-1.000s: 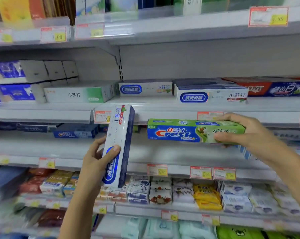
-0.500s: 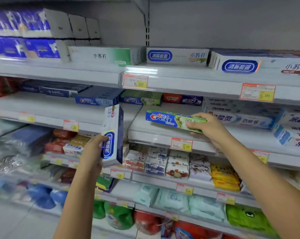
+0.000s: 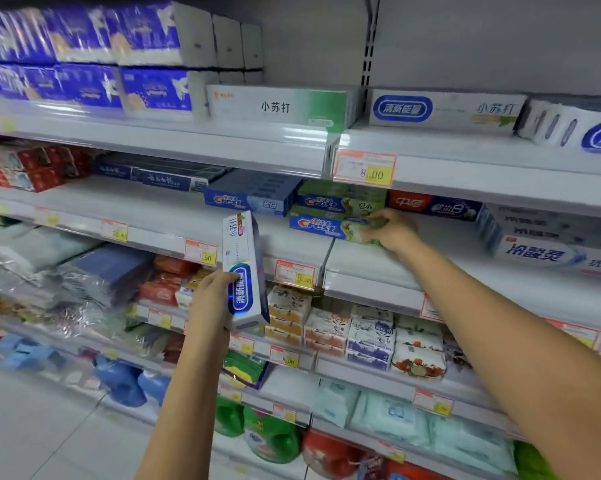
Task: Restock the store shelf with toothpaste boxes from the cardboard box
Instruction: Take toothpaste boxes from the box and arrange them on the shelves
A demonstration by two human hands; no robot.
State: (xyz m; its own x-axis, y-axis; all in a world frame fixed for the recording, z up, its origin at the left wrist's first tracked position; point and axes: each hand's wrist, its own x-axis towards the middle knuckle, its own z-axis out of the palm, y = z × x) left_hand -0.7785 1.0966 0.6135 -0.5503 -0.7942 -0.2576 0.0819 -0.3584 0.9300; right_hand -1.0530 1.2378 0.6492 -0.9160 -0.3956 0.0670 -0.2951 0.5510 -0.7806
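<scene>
My right hand (image 3: pixel 385 230) grips the right end of a green and blue Crest toothpaste box (image 3: pixel 321 227), which lies lengthwise on the middle shelf (image 3: pixel 361 261) just in front of another green Crest box (image 3: pixel 337 201). My left hand (image 3: pixel 211 299) holds a white and blue toothpaste box (image 3: pixel 243 268) upright by its lower half, in front of the shelf edge and left of my right hand. The cardboard box is out of view.
The upper shelf (image 3: pixel 243 140) carries white toothpaste boxes (image 3: pixel 441 109) and blue packs (image 3: pixel 84 57). Blue Crest boxes (image 3: pixel 250 199) and red boxes (image 3: pixel 18 168) share the middle shelf, with white boxes (image 3: pixel 548 251) at right. Soaps, wipes and detergent fill the lower shelves. Price tags (image 3: pixel 365 168) line the edges.
My right hand has pushed the green Crest box deeper onto the middle shelf, up to the Crest box behind it. My left hand has kept its box upright; the view has tilted downward.
</scene>
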